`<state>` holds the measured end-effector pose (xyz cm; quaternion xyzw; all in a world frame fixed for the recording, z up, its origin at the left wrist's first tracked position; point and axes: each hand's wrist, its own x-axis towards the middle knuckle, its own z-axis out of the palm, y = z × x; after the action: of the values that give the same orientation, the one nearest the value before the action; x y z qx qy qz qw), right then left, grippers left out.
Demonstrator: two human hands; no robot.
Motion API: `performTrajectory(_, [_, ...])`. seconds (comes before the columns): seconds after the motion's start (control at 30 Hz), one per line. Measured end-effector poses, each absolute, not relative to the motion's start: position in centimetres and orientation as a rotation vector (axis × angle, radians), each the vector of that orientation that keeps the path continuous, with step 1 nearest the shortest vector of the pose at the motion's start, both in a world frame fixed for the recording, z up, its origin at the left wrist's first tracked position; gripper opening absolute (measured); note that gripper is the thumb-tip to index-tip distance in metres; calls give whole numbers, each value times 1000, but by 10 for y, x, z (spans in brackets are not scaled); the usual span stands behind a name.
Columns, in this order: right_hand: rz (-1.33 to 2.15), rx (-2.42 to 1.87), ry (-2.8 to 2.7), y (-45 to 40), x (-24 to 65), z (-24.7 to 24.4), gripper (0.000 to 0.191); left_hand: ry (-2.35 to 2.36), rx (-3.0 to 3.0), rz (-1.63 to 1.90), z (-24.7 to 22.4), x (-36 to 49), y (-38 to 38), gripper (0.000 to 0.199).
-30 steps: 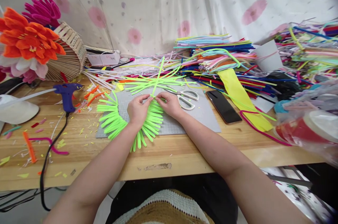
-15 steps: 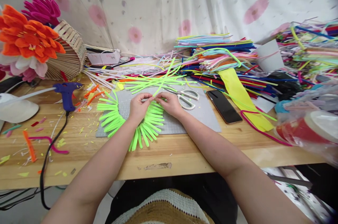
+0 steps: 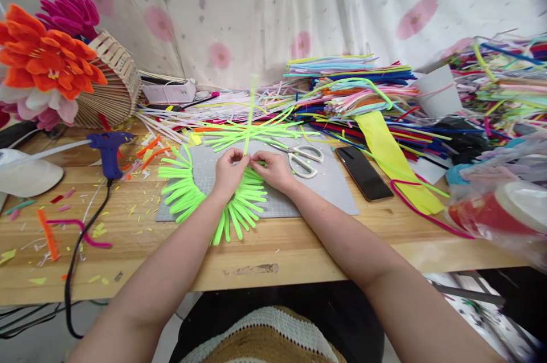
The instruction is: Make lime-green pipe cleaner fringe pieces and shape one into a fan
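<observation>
My left hand [image 3: 231, 170] and my right hand [image 3: 273, 169] meet fingertip to fingertip over the grey cutting mat [image 3: 331, 195]. Both pinch a bright green pipe cleaner [image 3: 249, 123] whose free end stands up and away from me, blurred at the tip. Below them lies a curved fringe of green pipe cleaner loops [image 3: 182, 192], partly covered by my left hand and forearm. My fingers hide where the held stem meets the fringe. Loose green pipe cleaners [image 3: 217, 134] lie across the mat's far edge. Scissors with white handles [image 3: 303, 160] rest right of my right hand.
A blue glue gun [image 3: 109, 152] with its cord stands at left, among scattered scraps. Behind it are fuzzy flowers [image 3: 51, 61] and a stick basket [image 3: 113, 78]. A black phone [image 3: 363, 173] and yellow strip [image 3: 397, 163] lie at right; pipe cleaner bundles [image 3: 354, 78] pile up behind.
The held pipe cleaner's free end has swung from leaning right to nearly upright, slightly left. Both hands stay close together in almost the same place.
</observation>
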<state>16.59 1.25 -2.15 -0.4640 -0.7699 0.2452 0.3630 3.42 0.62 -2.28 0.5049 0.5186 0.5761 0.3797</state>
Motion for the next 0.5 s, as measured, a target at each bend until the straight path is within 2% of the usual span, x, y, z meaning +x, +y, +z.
performTrajectory(0.3, [351, -1260, -2063, 11, 165, -25, 16, 1704, 1350, 1328, -17, 35, -1, 18])
performTrajectory(0.5, [499, -1246, -1946, 15, 168, -25, 16, 1556, 1385, 1320, -20, 33, 0, 23])
